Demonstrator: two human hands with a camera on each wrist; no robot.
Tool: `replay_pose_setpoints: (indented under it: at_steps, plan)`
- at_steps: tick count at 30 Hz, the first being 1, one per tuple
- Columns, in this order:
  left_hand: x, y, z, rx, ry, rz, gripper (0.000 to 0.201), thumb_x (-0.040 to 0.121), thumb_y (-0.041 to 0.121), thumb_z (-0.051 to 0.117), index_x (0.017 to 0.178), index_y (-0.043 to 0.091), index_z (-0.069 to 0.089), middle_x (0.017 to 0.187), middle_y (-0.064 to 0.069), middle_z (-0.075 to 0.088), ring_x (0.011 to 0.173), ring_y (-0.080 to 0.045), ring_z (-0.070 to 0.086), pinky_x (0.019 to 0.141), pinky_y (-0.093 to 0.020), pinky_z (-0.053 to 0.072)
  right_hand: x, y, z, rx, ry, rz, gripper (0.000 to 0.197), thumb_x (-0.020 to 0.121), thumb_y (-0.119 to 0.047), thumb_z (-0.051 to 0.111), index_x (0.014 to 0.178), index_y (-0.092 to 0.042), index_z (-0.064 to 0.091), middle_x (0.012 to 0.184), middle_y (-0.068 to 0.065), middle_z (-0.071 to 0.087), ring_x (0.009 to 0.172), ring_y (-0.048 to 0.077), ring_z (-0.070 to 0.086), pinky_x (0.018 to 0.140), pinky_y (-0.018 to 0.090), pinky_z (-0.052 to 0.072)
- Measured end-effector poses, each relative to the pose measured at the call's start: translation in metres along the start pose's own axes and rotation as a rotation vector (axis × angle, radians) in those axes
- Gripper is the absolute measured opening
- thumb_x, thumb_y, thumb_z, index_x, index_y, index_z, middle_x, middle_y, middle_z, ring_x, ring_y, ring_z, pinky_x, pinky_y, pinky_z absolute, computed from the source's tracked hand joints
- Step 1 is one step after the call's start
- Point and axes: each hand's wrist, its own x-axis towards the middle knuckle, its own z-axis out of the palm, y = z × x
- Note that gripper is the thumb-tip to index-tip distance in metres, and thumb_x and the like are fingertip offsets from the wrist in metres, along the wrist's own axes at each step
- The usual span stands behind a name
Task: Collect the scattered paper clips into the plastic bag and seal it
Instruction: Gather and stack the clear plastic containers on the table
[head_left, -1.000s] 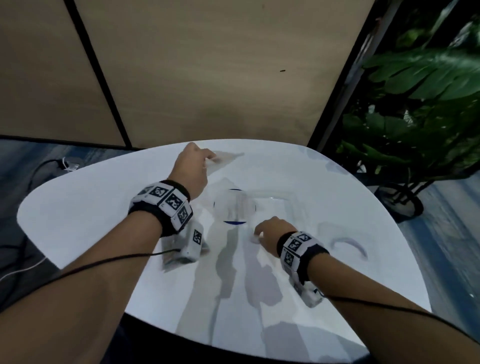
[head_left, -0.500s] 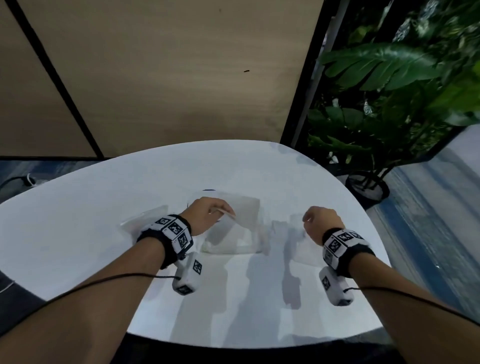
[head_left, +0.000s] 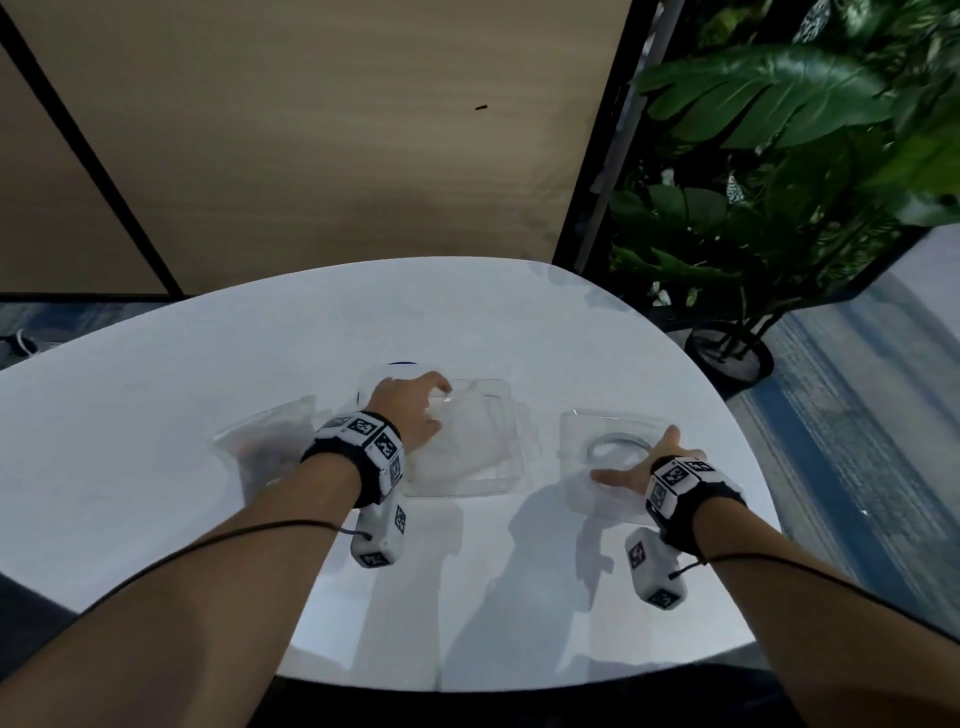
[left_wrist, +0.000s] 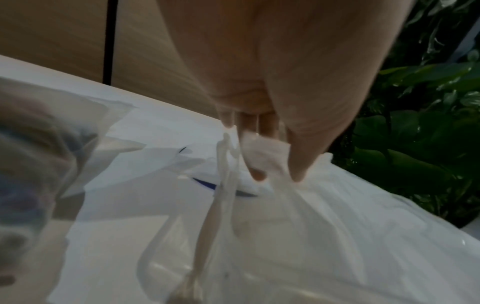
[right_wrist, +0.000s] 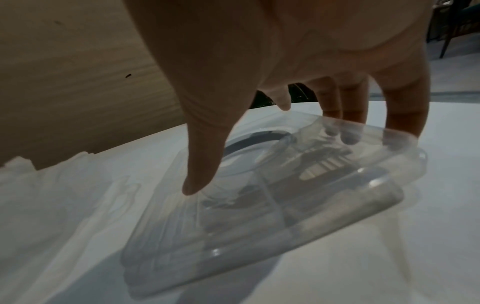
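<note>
A crumpled clear plastic bag (head_left: 467, 452) lies at the middle of the white table (head_left: 156, 395). My left hand (head_left: 436, 400) pinches its top edge between thumb and fingers, and in the left wrist view the film (left_wrist: 337, 226) stretches down from that hand (left_wrist: 278, 178). My right hand (head_left: 631, 457) spans a clear plastic box (head_left: 613, 499) at the right. In the right wrist view, that hand (right_wrist: 278, 156) has its thumb on top of the box (right_wrist: 259, 226) and its fingers reach down over the far rim. No paper clips show plainly; the box's contents are blurred.
Another clear bag (head_left: 265, 441) with blurred contents lies left of my left wrist. A blue-rimmed round thing (left_wrist: 205, 183) sits behind the central bag. A potted plant (head_left: 753, 208) stands off the table's right side, and a wooden wall (head_left: 337, 130) rises behind.
My right hand moved right, opened from a fist and closed over the clear box. My left hand came in from the far edge and now pinches the central bag.
</note>
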Motion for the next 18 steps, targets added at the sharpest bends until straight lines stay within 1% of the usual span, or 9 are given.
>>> replay_pose_setpoints:
  at_steps: [1,2,4,6,8,11,13,15,18]
  plan:
    - [0.005,-0.001,0.005,0.056,0.0,0.045,0.051,0.092,0.02,0.062,0.14,0.031,0.047,0.119,-0.003,0.066,0.118,-0.024,0.058,0.115,-0.037,0.031,-0.001,-0.002,-0.004,0.005,0.02,-0.008,0.143,0.042,-0.075,0.078,0.151,-0.027,-0.001,0.135,0.018,0.04,0.126,0.038,0.044,0.1,0.05,0.041]
    - [0.01,-0.002,0.01,0.157,-0.007,0.112,0.059,0.092,0.018,0.06,0.145,0.035,0.04,0.13,-0.001,0.06,0.124,-0.022,0.054,0.121,-0.041,0.022,-0.001,-0.005,-0.011,0.019,0.053,-0.028,0.143,0.045,-0.071,0.081,0.151,-0.028,-0.004,0.135,0.019,0.041,0.125,0.039,0.044,0.1,0.051,0.041]
    - [0.017,-0.002,0.023,0.393,-0.081,0.223,0.066,0.094,0.014,0.055,0.15,0.04,0.034,0.153,0.002,0.04,0.141,-0.022,0.039,0.125,-0.043,0.008,0.0,-0.01,-0.029,0.094,0.143,-0.12,0.132,0.058,-0.057,0.085,0.152,-0.027,-0.002,0.131,0.02,0.048,0.118,0.04,0.052,0.095,0.048,0.046]
    - [0.017,-0.003,0.034,0.517,-0.214,0.24,0.076,0.091,0.004,0.052,0.151,0.045,0.03,0.165,0.001,0.018,0.153,-0.022,0.016,0.125,-0.043,0.001,-0.003,-0.018,-0.052,0.132,0.219,-0.243,0.102,0.079,-0.037,0.076,0.154,-0.023,0.007,0.127,0.018,0.057,0.109,0.038,0.06,0.087,0.041,0.05]
    - [0.015,-0.003,0.037,0.523,-0.248,0.226,0.084,0.088,-0.001,0.05,0.153,0.046,0.024,0.167,-0.002,0.008,0.155,-0.024,0.006,0.125,-0.043,-0.001,-0.01,-0.027,-0.072,0.16,0.262,-0.356,0.073,0.09,-0.022,0.06,0.152,-0.027,0.022,0.123,0.016,0.061,0.105,0.036,0.061,0.084,0.038,0.051]
    - [0.013,-0.002,0.029,0.475,-0.147,0.215,0.083,0.088,0.003,0.052,0.156,0.039,0.021,0.165,-0.005,0.015,0.153,-0.024,0.015,0.124,-0.041,0.003,-0.026,-0.041,-0.087,0.208,0.304,-0.521,0.054,0.092,-0.014,0.05,0.142,-0.031,0.04,0.11,0.008,0.069,0.093,0.027,0.061,0.079,0.032,0.049]
    - [0.011,0.0,0.016,0.389,-0.058,0.209,0.072,0.09,0.008,0.051,0.153,0.035,0.03,0.158,-0.004,0.029,0.147,-0.023,0.029,0.123,-0.038,0.01,-0.043,-0.053,-0.092,0.26,0.331,-0.622,0.047,0.093,-0.013,0.049,0.136,-0.031,0.047,0.101,0.0,0.071,0.084,0.02,0.06,0.074,0.028,0.047]
    - [0.005,0.0,0.0,0.25,0.007,0.199,0.057,0.093,0.013,0.05,0.147,0.032,0.043,0.148,-0.003,0.042,0.138,-0.024,0.04,0.12,-0.036,0.021,-0.062,-0.068,-0.097,0.335,0.39,-0.717,0.041,0.094,-0.013,0.049,0.131,-0.031,0.053,0.099,-0.006,0.069,0.081,0.017,0.06,0.076,0.028,0.05]
    - [-0.008,-0.004,-0.025,0.012,0.01,0.1,0.047,0.099,0.014,0.047,0.144,0.025,0.049,0.141,-0.005,0.048,0.13,-0.027,0.049,0.109,-0.033,0.038,-0.085,-0.089,-0.101,0.412,0.477,-0.849,0.039,0.096,-0.013,0.049,0.13,-0.03,0.054,0.099,-0.009,0.068,0.085,0.012,0.057,0.079,0.024,0.045]
